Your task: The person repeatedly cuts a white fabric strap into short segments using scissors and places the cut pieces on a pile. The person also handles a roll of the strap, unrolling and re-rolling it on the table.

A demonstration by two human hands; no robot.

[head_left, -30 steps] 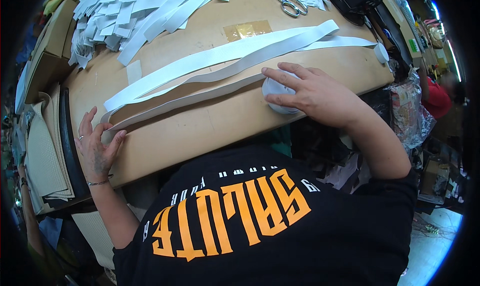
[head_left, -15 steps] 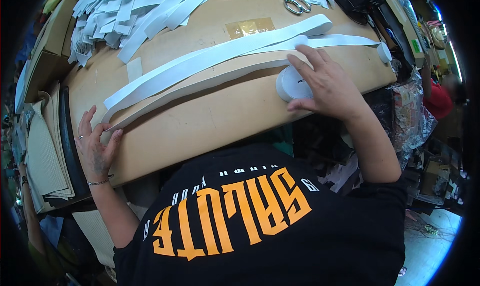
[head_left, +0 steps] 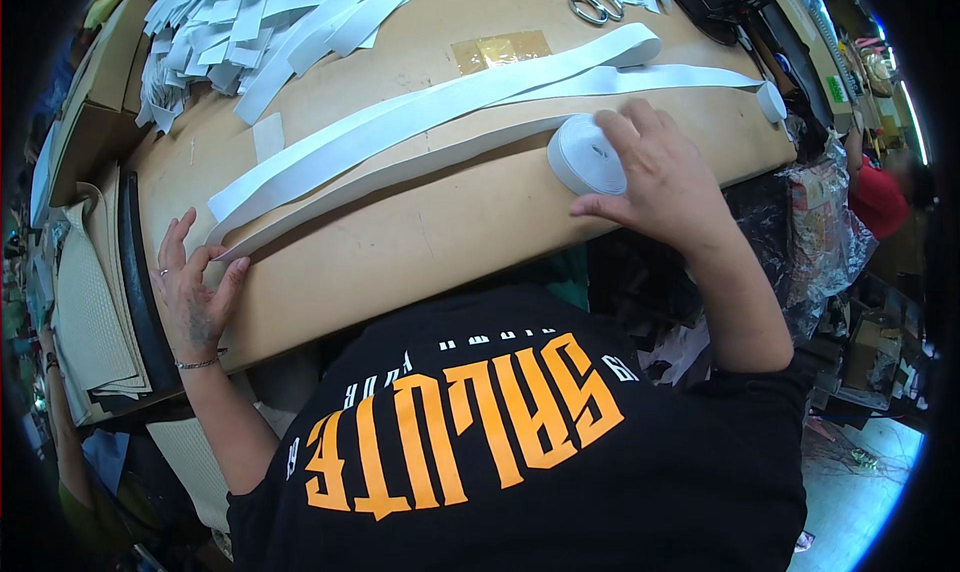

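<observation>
A long white band (head_left: 350, 184), like flat elastic, is stretched in loops across the table. Its near left fold sits pinched between the thumb and fingers of my left hand (head_left: 197, 290) by the table's left side. From there the near strand runs to a coiled white roll (head_left: 583, 157) on the right. My right hand (head_left: 668, 179) curves round the right side of this roll, fingers bent at its top and thumb below; part of the roll is hidden behind the fingers. Beyond lies another strand, which leads to a small white coil (head_left: 770, 103) at the right edge.
Cut white strips (head_left: 225, 37) are heaped at the far left. Scissors (head_left: 594, 4) lie at the back, with brown tape (head_left: 501, 51) stuck on the tabletop (head_left: 420, 242). A cardboard box (head_left: 95, 97) and beige sheets (head_left: 95, 297) flank the left; a black device (head_left: 705, 2) stands at the back right.
My right hand's fingers have bent inward and down round the roll, and the roll has turned and shifted slightly left. My left hand has stayed in place with its pinch.
</observation>
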